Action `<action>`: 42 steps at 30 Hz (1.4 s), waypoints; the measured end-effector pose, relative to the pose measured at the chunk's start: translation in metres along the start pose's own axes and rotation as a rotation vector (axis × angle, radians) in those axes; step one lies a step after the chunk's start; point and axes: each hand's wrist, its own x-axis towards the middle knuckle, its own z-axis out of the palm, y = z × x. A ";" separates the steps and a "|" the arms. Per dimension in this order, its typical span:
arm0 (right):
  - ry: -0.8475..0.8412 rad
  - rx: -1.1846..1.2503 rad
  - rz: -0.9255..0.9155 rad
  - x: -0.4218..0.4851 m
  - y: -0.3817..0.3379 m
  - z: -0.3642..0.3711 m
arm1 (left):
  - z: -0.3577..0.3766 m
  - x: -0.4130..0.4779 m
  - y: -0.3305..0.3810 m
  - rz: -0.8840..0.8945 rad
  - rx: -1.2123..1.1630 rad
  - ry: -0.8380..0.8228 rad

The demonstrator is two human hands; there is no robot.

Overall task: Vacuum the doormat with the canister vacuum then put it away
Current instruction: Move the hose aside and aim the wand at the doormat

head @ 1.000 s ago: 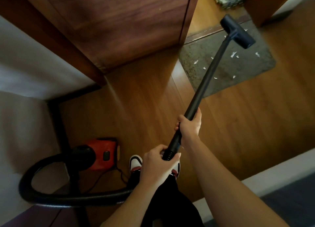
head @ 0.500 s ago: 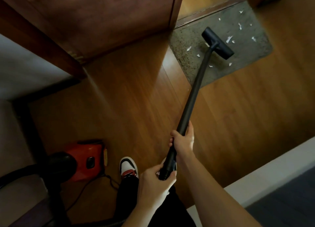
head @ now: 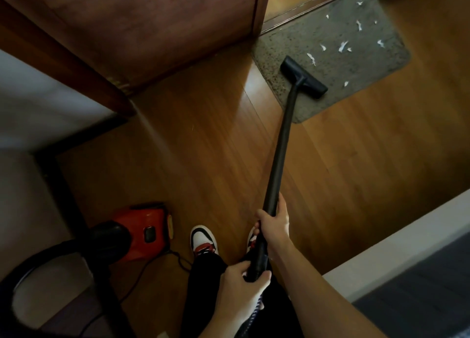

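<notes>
Currently the right hand (head: 273, 223) is curling round the wand (head: 281, 144), and the left hand (head: 243, 285) is gripping its lower end. The nozzle (head: 304, 77) is sitting on the doormat (head: 361, 65) at its near corner, with scraps (head: 343, 46) lying beyond. Risk: a backward pull could be rucking up the mat edge. No writing is showing on the vacuum (head: 142, 229).

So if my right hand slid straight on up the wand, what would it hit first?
Probably the floor head on the doormat; the wand ahead of your right hand looks bare.

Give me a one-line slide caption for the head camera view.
Left hand and right hand grip the vacuum wand, nozzle on the doormat near white scraps.
</notes>
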 end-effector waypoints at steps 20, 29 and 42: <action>0.074 -0.081 0.050 0.017 -0.020 0.006 | -0.027 0.013 0.003 -0.084 -0.005 -0.236; 0.050 -0.056 0.000 0.013 -0.001 0.024 | -0.143 0.031 -0.059 0.028 0.426 0.332; 0.036 -0.011 -0.039 0.045 0.041 0.029 | -0.213 0.134 -0.174 -0.035 1.403 0.077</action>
